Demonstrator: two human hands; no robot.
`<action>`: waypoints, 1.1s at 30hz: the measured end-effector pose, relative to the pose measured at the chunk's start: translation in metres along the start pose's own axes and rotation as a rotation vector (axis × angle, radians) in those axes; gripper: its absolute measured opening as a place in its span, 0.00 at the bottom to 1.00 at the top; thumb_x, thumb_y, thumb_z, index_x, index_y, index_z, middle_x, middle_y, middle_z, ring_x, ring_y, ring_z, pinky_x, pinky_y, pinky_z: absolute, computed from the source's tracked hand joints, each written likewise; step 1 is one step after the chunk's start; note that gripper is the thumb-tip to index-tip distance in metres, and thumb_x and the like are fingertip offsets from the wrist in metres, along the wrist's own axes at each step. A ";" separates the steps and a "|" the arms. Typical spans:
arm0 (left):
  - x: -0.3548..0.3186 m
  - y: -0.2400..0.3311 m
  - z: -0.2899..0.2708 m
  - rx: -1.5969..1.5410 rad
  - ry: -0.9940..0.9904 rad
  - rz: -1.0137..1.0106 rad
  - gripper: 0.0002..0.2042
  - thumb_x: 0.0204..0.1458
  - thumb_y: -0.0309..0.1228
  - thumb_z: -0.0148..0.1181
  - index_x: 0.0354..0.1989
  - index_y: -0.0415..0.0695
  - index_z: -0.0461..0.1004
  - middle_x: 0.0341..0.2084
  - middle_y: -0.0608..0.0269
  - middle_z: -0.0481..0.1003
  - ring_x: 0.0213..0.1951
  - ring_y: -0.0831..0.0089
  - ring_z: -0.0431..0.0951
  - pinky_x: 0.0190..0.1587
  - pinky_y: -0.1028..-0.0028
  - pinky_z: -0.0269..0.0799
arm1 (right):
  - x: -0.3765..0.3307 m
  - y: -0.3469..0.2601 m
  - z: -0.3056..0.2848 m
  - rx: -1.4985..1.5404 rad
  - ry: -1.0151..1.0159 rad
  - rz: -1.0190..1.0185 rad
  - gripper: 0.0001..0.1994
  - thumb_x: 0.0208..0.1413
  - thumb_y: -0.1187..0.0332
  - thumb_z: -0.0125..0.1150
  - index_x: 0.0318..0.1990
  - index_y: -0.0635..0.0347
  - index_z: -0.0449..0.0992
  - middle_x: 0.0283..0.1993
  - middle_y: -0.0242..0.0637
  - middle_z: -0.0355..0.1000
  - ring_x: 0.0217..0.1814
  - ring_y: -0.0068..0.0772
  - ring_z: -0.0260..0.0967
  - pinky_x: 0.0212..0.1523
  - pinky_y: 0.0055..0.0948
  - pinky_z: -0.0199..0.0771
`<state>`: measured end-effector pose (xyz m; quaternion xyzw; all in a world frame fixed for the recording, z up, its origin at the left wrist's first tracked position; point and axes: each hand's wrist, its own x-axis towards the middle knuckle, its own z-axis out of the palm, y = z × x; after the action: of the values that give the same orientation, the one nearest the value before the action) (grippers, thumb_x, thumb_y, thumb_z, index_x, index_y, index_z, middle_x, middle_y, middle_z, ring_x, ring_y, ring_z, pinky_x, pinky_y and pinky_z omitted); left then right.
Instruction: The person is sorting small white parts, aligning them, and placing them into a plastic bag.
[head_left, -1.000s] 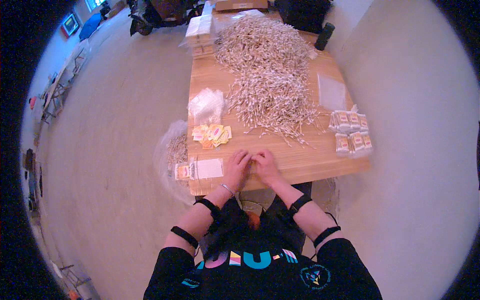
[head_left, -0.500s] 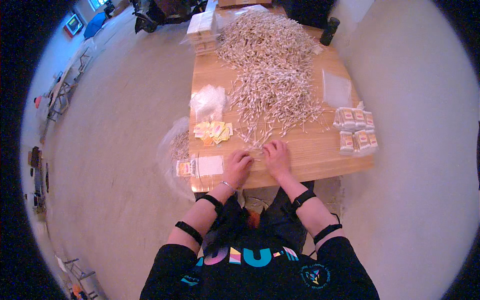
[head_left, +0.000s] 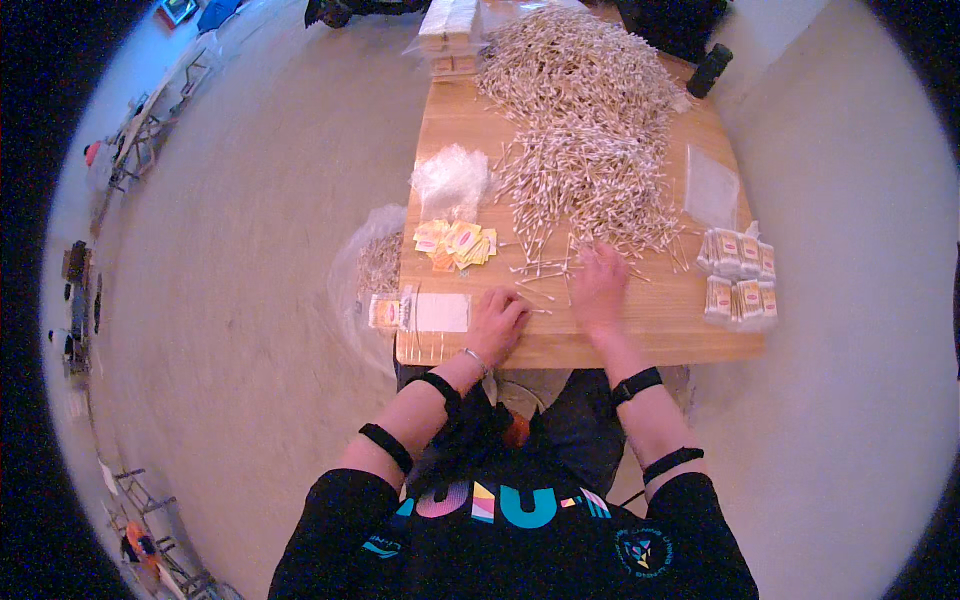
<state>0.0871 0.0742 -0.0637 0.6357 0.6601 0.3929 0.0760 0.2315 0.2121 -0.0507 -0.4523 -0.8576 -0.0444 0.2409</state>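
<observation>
A large heap of white-tipped cotton swabs (head_left: 590,130) spreads over the wooden table (head_left: 680,345), its loose near end thinning out toward me. My left hand (head_left: 500,325) rests near the front edge with its fingers curled closed; a swab tip shows at the fingertips, the rest hidden in the hand. Farther forward, my right hand (head_left: 602,285) touches the near fringe of the heap. Its fingers are bent and close together, and whatever they grip is hidden. Left of my left hand lies a white rectangular card or pad (head_left: 441,312) beside a small filled packet (head_left: 385,311).
Yellow printed cards (head_left: 457,243) and clear plastic bags (head_left: 450,180) lie at the left. Filled swab packs (head_left: 740,275) stand in rows at the right, below a flat clear bag (head_left: 712,187). White stacked packs (head_left: 449,35) and a black cylinder (head_left: 709,70) are at the back.
My right hand has moved forward, away from my left hand, to the edge of the swab heap. My left hand stays near the front edge. The whole view has shifted slightly.
</observation>
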 end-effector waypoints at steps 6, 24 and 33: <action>0.001 -0.002 -0.001 0.051 -0.021 -0.006 0.10 0.43 0.26 0.59 0.36 0.44 0.70 0.39 0.55 0.66 0.43 0.54 0.66 0.47 0.62 0.64 | -0.015 -0.055 0.006 0.216 -0.250 -0.122 0.11 0.47 0.68 0.55 0.41 0.54 0.72 0.45 0.36 0.65 0.51 0.40 0.59 0.50 0.40 0.60; 0.006 0.001 0.000 0.079 -0.084 -0.118 0.24 0.43 0.34 0.62 0.50 0.41 0.64 0.53 0.49 0.60 0.58 0.51 0.56 0.60 0.59 0.52 | -0.051 0.012 0.001 0.377 -0.017 0.055 0.11 0.47 0.68 0.57 0.40 0.58 0.72 0.50 0.44 0.64 0.53 0.50 0.57 0.56 0.45 0.56; 0.030 0.015 0.021 0.078 -0.053 -0.083 0.24 0.40 0.33 0.64 0.49 0.46 0.67 0.49 0.54 0.64 0.53 0.54 0.62 0.56 0.61 0.58 | -0.056 0.017 0.001 0.373 -0.005 0.047 0.08 0.46 0.73 0.57 0.36 0.57 0.75 0.43 0.36 0.70 0.49 0.43 0.63 0.51 0.39 0.61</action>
<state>0.1060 0.1080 -0.0573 0.6205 0.6983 0.3466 0.0849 0.2713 0.1806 -0.0791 -0.4195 -0.8408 0.1222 0.3195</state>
